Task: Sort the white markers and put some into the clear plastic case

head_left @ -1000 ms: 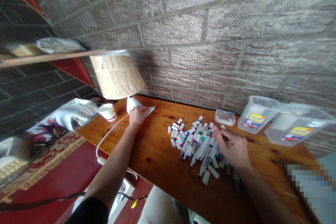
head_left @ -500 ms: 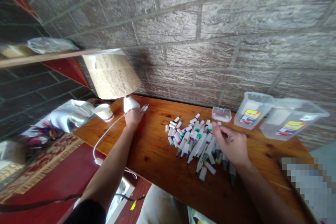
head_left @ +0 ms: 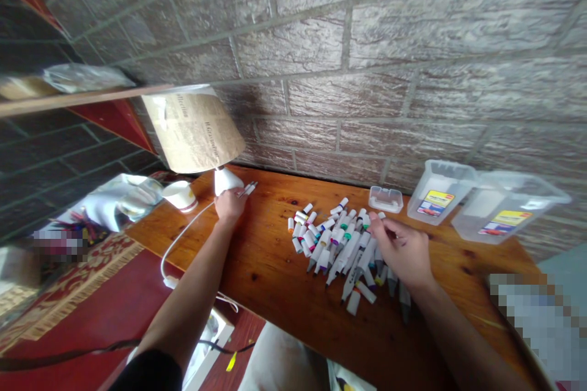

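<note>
My left hand point(head_left: 229, 203) is at the foot of the lamp point(head_left: 224, 182), closed around slim grey-white markers point(head_left: 250, 188) whose ends poke out past the fingers. How many it holds I cannot tell. At the right side of a heap of markers and loose caps point(head_left: 342, 241), my right hand point(head_left: 403, 247) has its fingers curled in and the thumb towards the pile. What is in those fingers, if anything, is hidden. Close by my right wrist lie grey marker ends point(head_left: 404, 299), and two white caps point(head_left: 365, 292) rest at the heap's near edge.
Two clear plastic boxes with yellow labels point(head_left: 435, 198) stand at the right back of the wooden table point(head_left: 275, 281), beside a small clear lid point(head_left: 385, 200). On the left are a paper cup point(head_left: 180, 195) and the lamp's white cord point(head_left: 177, 247). A brick wall point(head_left: 312, 104) rises behind.
Both hands stay nearly in place; the whole view has shifted slightly. The marker heap looks the same.
</note>
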Tool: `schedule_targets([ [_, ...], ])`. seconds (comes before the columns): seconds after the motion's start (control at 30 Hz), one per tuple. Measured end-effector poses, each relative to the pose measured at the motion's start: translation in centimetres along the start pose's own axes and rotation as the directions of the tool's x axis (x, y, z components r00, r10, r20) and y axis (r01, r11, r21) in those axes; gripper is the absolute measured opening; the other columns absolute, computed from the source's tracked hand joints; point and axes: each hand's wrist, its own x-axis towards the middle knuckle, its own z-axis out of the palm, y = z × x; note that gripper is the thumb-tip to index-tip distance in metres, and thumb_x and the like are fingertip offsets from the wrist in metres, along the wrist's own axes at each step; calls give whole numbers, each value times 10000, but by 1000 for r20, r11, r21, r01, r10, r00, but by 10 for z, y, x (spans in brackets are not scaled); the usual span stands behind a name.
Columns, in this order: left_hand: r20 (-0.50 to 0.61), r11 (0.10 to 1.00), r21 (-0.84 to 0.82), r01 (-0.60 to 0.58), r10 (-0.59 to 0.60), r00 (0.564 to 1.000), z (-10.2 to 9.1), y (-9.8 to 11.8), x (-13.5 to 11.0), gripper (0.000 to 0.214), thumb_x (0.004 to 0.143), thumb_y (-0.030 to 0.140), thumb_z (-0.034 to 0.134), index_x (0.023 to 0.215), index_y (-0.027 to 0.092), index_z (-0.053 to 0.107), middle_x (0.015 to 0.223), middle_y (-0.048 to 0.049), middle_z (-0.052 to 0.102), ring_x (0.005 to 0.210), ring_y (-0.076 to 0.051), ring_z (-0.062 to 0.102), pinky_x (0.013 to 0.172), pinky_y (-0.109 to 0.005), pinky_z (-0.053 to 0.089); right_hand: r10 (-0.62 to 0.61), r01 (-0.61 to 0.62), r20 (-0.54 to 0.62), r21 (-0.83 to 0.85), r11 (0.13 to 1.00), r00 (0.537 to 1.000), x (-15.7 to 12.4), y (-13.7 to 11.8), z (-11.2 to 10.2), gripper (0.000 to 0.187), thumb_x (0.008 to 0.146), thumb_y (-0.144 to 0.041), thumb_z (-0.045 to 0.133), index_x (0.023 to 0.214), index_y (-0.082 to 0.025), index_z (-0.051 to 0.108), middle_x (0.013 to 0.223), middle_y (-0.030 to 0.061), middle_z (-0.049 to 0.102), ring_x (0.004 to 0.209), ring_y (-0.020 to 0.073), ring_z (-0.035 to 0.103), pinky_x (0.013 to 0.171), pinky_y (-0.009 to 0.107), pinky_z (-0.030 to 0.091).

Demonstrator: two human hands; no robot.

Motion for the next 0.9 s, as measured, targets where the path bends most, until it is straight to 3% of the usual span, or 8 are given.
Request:
schedule_targets([
  [0.27,7,1000,1,-8,8,1000,1,2,-1,378,904,384,588,1205,223,751,1170,-148,754,1115,-331,682,974,-406,465,24,-24,9,12,1000,1000,1,-2,-1,503,965,-458,571,561,-172,657,532,3,641,451,96,530,499,225,371],
  [0.5,-62,999,36,-6,8,998,6,-1,2,353,902,376,599,1180,221,752,1169,-152,745,1139,-331,661,1013,-442,441,29,-29,7,36,999,1000,1,-2,0,492,965,-446,567,571,-172,674,494,-7,606,440,93,507,499,222,363],
  [0.63,-149,989,-59,-133,123,981,11,-1,1,334,901,384,605,1138,200,750,1162,-133,747,1107,-299,669,988,-387,482,37,-38,8,46,998,999,1,-1,1,486,968,-435,560,574,-172,669,491,-11,596,447,91,500,500,220,352],
  [0.77,-179,904,-227,-361,326,928,20,20,-13,301,906,357,581,1075,168,742,1128,-112,761,1016,-248,699,968,-337,516,24,-25,22,31,999,999,2,-1,3,509,977,-435,544,544,-176,607,491,-15,571,460,87,478,509,226,334],
  [0.9,-71,717,-395,-574,599,797,12,64,-39,296,910,405,585,1023,185,748,1075,-88,774,1000,-216,704,989,-319,510,18,-18,39,12,1000,999,3,-1,3,547,987,-453,515,509,-186,522,483,-20,516,475,91,446,516,237,321],
])
